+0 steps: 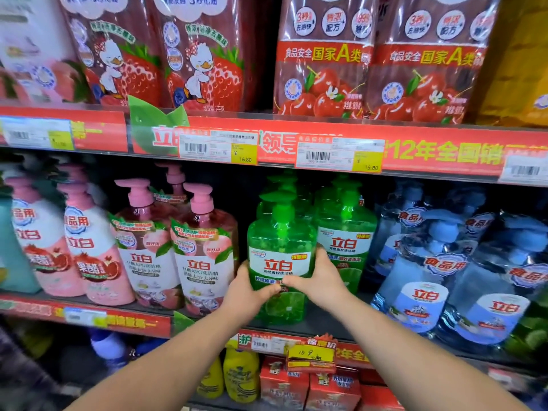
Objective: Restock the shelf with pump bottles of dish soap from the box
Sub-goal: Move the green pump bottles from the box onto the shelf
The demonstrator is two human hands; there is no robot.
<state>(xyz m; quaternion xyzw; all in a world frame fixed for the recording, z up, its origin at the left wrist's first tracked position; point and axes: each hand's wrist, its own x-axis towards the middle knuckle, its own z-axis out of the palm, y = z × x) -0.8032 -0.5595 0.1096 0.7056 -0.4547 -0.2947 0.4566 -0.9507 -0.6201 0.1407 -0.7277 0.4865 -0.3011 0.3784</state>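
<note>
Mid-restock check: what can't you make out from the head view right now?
- The box: outside the head view's edges.
- Lower label of the green bottle: covered by the left hand and right hand.
- How many bottles stand behind it: hidden by it, in shadow.
- Leftmost price tag: blurred.

Both hands grip one green pump bottle (281, 256) at front of middle shelf (326, 323): left hand (247, 292) on its left side, right hand (318, 277) on its right, thumbs across the label. Bottle upright, base apparently on shelf. Second green bottle (345, 232) just right; peach pump bottles (204, 253) left; blue bottles (421, 277) further right.
</note>
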